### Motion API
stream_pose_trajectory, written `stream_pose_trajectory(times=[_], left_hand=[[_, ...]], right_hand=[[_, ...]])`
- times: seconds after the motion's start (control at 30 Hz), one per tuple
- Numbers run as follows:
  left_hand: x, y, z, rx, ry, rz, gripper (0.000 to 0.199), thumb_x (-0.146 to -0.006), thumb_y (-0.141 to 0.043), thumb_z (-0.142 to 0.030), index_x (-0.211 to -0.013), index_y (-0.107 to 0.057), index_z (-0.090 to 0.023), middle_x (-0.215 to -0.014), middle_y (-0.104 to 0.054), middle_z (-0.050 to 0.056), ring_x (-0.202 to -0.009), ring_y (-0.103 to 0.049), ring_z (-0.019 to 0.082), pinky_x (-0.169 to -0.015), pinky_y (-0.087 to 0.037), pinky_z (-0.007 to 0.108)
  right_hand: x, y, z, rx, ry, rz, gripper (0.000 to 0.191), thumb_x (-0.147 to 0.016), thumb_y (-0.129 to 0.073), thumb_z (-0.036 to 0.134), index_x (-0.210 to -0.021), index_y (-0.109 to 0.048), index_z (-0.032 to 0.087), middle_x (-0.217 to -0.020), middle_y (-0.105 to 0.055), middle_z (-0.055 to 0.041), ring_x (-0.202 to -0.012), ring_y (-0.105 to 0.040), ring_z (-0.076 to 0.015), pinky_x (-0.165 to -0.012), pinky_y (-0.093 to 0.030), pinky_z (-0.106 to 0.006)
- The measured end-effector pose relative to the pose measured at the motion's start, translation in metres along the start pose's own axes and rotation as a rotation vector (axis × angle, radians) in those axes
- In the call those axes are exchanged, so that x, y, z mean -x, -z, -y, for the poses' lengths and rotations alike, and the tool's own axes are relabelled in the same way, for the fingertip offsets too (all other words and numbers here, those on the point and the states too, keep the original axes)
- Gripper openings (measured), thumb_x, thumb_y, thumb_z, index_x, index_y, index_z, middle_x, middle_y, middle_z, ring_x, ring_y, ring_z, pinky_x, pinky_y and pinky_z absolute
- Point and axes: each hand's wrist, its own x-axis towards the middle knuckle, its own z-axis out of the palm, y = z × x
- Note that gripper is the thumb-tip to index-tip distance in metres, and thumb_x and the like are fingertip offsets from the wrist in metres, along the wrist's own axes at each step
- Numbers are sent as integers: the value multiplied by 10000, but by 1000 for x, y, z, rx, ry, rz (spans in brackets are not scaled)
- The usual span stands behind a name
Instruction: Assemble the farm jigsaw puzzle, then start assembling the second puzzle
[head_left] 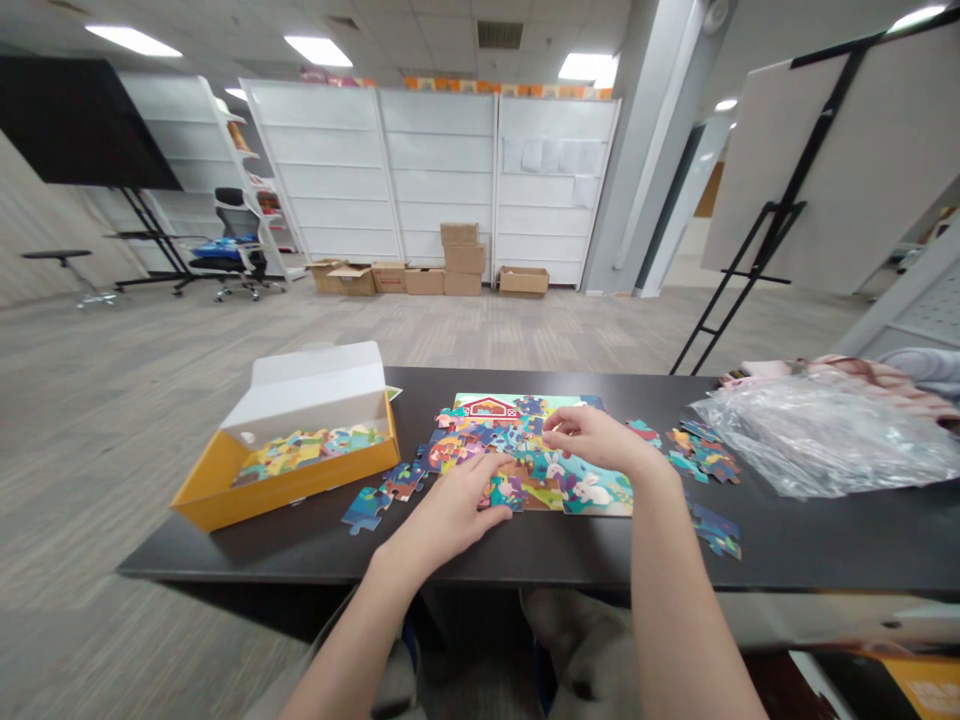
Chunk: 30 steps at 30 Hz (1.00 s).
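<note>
A colourful jigsaw puzzle [525,485] lies on the dark table, with a red barn along its far edge and white rabbits at its near right. My left hand [457,505] rests on the puzzle's near left part, fingers stretched out and thumb apart. Over the right half, my right hand [592,437] is held with its fingers bent towards the thumb in a pinch. Whatever is between those fingertips is too small to make out. Loose puzzle pieces [366,508] lie to the left, and more pieces [705,455] are scattered to the right.
An open yellow box [300,490] with its white lid raised holds several puzzle pieces at the left. Clear plastic bags [817,430] and folded cloth lie on the right. Beyond the table are cardboard boxes [463,262], white shelving [435,170] and a black easel stand [772,220].
</note>
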Motion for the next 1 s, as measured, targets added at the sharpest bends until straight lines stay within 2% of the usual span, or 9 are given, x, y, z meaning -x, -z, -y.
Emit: stream_pose_trajectory(times=[0.13, 0.23, 0.3, 0.37, 0.4, 0.47, 0.57, 0.73, 1.0], left_hand=[[0, -2, -2, -19, -37, -27, 541, -862, -698, -244, -1370, -510, -253, -1384, -606, 77, -1278, -569, 255, -1085, -457, 405], [0, 4, 1, -28, -43, -85, 386, -924, -606, -245, -1308, -563, -241, -1311, -654, 77, -1219, -609, 237, -1045, -482, 379], [0, 12, 7, -48, 39, -193, 275, -975, -498, -231, -1226, -610, -230, -1244, -688, 73, -1149, -649, 221, -1003, -502, 358], [2, 23, 13, -107, 196, -296, 271, -992, -439, -228, -1193, -620, -230, -1216, -702, 69, -1090, -678, 223, -949, -520, 353], [3, 28, 16, -154, 282, -311, 276, -990, -444, -241, -1209, -612, -235, -1218, -702, 67, -1065, -688, 234, -915, -531, 358], [7, 37, 21, -243, 400, -241, 297, -973, -487, -278, -1253, -585, -253, -1235, -697, 61, -1038, -698, 259, -868, -541, 373], [12, 40, 27, -344, 471, -129, 346, -951, -543, -323, -1292, -551, -265, -1270, -677, 68, -1082, -686, 283, -901, -530, 397], [13, 34, 30, -433, 494, -71, 427, -961, -537, -347, -1370, -479, -239, -1335, -627, 114, -1162, -652, 304, -951, -512, 421], [12, 39, 26, -437, 470, -53, 362, -979, -523, -326, -1325, -502, -222, -1308, -604, 129, -1155, -655, 286, -946, -511, 393]], right_hand=[[-2, -1, -5, -13, 22, 3, 216, -880, -621, 373, -969, -690, 188, -893, -756, -66, -789, -701, -199, -696, -521, -285], [-2, 0, -8, -23, 18, 13, 204, -873, -630, 366, -960, -689, 190, -886, -757, -62, -792, -699, -197, -690, -520, -281], [-2, 1, -9, -25, 12, 17, 203, -871, -633, 370, -948, -686, 189, -884, -757, -64, -789, -697, -198, -682, -517, -281], [-1, 2, -10, -21, 9, 14, 207, -868, -637, 379, -938, -684, 190, -891, -758, -67, -786, -696, -199, -673, -514, -281], [0, 2, -10, -15, 7, 12, 209, -867, -638, 382, -937, -684, 190, -894, -758, -68, -781, -696, -200, -668, -512, -281], [1, 2, -8, 7, 2, 8, 207, -865, -641, 378, -938, -685, 189, -898, -757, -71, -773, -696, -201, -659, -509, -283], [2, 2, -2, 44, -4, 0, 192, -856, -650, 357, -935, -686, 186, -908, -754, -79, -779, -693, -204, -652, -505, -281], [3, 0, 6, 68, -3, 6, 166, -868, -633, 331, -931, -681, 184, -911, -748, -79, -790, -687, -198, -670, -500, -278], [-1, -3, 4, 70, 42, 28, 222, -894, -611, 383, -944, -679, 178, -897, -743, -79, -785, -681, -198, -682, -495, -283]])
